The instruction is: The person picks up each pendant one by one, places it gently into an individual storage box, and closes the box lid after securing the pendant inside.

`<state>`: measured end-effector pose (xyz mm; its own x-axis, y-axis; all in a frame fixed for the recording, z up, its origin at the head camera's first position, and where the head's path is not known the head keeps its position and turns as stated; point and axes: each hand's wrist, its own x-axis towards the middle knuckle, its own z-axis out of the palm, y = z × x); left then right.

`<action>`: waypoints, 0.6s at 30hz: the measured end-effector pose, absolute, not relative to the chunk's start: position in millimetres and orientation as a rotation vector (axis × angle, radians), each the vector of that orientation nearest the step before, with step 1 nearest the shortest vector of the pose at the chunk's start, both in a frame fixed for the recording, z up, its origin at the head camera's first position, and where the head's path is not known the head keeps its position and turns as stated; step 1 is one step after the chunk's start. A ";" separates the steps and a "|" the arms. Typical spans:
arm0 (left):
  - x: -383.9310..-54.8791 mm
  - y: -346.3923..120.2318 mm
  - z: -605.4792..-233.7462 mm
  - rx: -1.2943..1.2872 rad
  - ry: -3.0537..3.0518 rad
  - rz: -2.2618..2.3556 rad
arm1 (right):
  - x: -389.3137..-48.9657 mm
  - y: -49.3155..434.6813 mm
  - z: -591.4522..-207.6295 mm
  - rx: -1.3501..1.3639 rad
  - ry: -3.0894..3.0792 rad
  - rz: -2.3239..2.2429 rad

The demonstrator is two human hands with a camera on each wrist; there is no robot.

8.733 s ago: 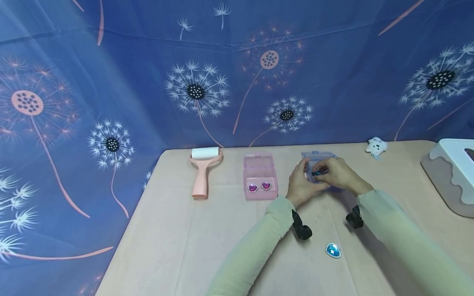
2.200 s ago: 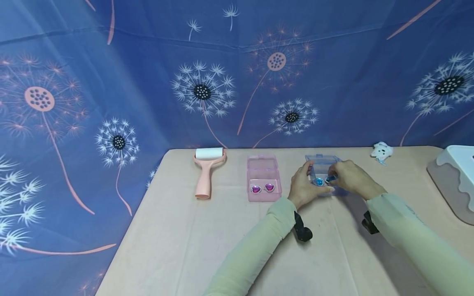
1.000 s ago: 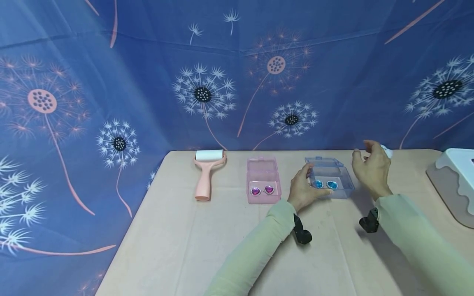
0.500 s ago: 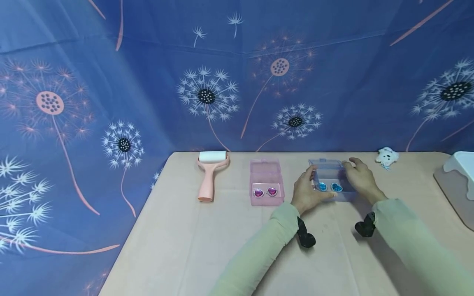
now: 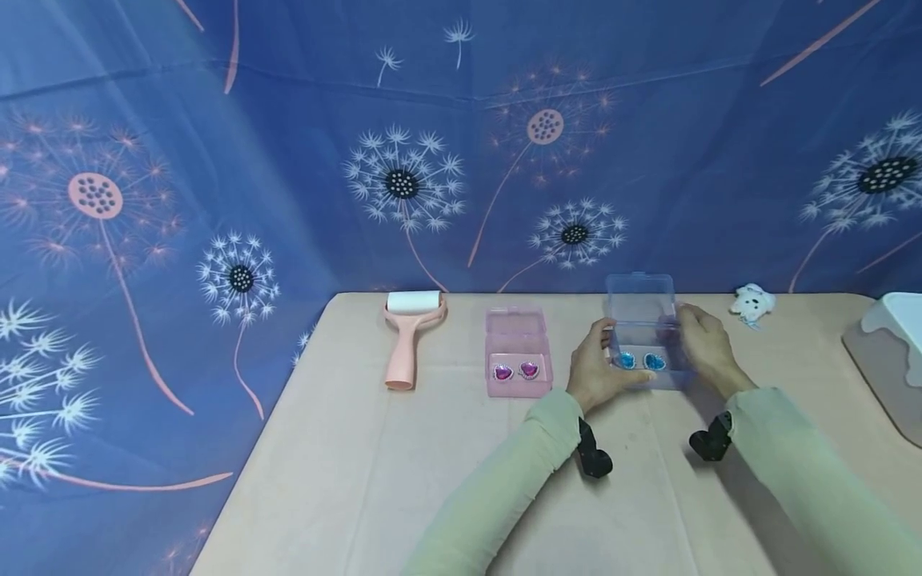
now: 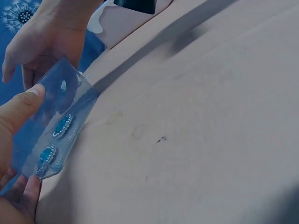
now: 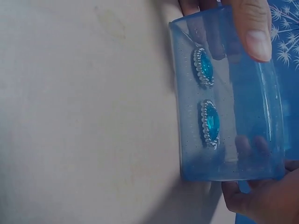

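A clear blue plastic box (image 5: 673,379) with a raised hinged lid (image 5: 639,296) stands on the table. Inside lie two turquoise gems with beaded rims, a left gem (image 5: 626,361) and a right gem (image 5: 654,362). My left hand (image 5: 596,376) grips the box's left end, its thumb along the front. At the right end, my right hand (image 5: 709,348) holds the box near the hinge; some of its fingertips show through the plastic in the right wrist view. The left wrist view has the box (image 6: 70,98) tilted between both hands.
Left of the blue box sits an opened pink box (image 5: 519,389) with two magenta gems (image 5: 529,370). Beyond it lies a pink-handled lint roller (image 5: 405,344). A small white figurine (image 5: 752,302) rests at the back right, and a white-and-beige container (image 5: 889,352) stands at the right edge.
A turquoise gem that lay at the table's front is now in the blue box. My right hand left the gems, moved right, then returned to the box's right end. The lid has swung up.
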<state>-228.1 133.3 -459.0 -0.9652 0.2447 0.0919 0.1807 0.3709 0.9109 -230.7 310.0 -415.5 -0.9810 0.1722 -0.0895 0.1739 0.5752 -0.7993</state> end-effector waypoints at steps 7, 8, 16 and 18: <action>-229.2 132.3 -458.1 0.359 2.548 1.691 | -233.2 304.0 -406.6 0.246 2.755 -1.668; -229.5 132.2 -458.6 0.360 2.550 1.696 | -233.4 302.9 -404.5 0.244 2.737 -1.705; -231.0 133.2 -461.4 0.371 2.538 1.728 | -234.0 299.5 -399.6 0.247 2.716 -1.837; -230.4 134.0 -461.5 0.377 2.534 1.720 | -233.3 302.8 -401.0 0.241 2.740 -1.825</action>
